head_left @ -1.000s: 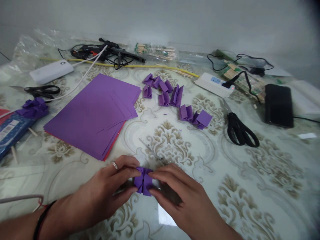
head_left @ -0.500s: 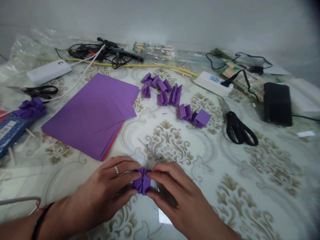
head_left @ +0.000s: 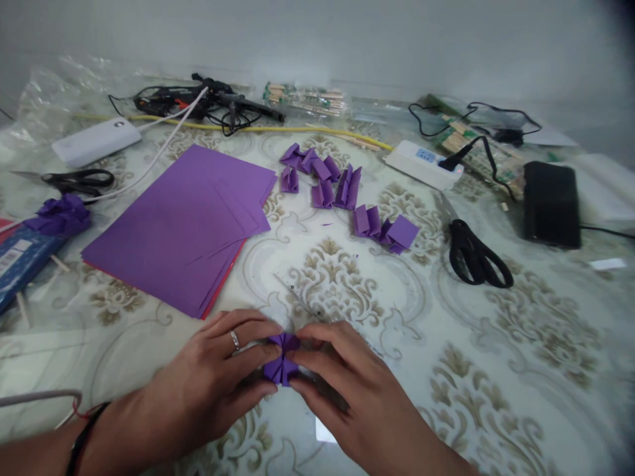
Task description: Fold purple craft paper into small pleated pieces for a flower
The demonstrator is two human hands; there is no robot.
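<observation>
A small folded purple paper piece (head_left: 282,371) lies at the near middle of the table, its creases meeting along a centre line. My left hand (head_left: 213,370) grips its left side between thumb and fingers; a ring and a dark wristband are on this hand and wrist. From the other side, my right hand (head_left: 347,377) pinches the right edge, with fingertips pressing on top near the middle. Fingertips cover parts of both sides. Beyond the hands stand several folded purple paper pieces (head_left: 348,188), some joined in a row.
A stack of purple paper sheets (head_left: 173,225) lies left of centre. Black-handled scissors (head_left: 473,258) rest at right, another pair of scissors (head_left: 79,180) at far left. A white power strip (head_left: 421,165), black phone-like device (head_left: 551,205), white power bank (head_left: 96,142) and cables line the back.
The fingertips have shifted slightly inward over the top of the folded paper piece, and its centre creases look pressed closer. Both hands keep hold of it; the other things stay put.
</observation>
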